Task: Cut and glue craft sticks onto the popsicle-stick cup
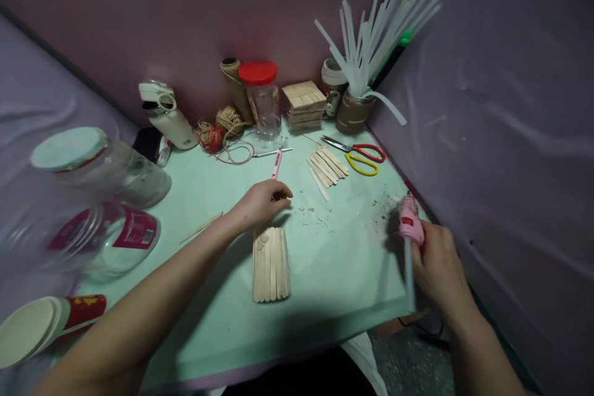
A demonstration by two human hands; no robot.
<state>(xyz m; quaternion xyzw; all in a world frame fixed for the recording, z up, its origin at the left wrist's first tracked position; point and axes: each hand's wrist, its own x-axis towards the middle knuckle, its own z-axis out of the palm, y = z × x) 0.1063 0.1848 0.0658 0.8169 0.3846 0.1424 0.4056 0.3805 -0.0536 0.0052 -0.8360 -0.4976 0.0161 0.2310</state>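
Observation:
My left hand [260, 203] rests on the pale green table [218, 315], fingers curled, just above the far end of a flat panel of wooden craft sticks [271, 263] laid side by side. Whether its fingers pinch anything is hidden. My right hand [436, 269] is at the table's right edge, wrapped around a pink hot glue gun [410, 223] with a clear glue stick [408, 278] projecting from its back. A pink craft knife [276, 164] lies just beyond the left hand. Small wood chips [315, 216] are scattered between the hands.
Loose craft sticks [327, 166] and red-and-yellow scissors [364, 156] lie at the back right. Along the back stand a red-lidded jar [262, 99], a stack of sticks [304, 105], twine [221, 127], a jar of glue sticks [366, 55]. Plastic jars [106, 198] lie at the left.

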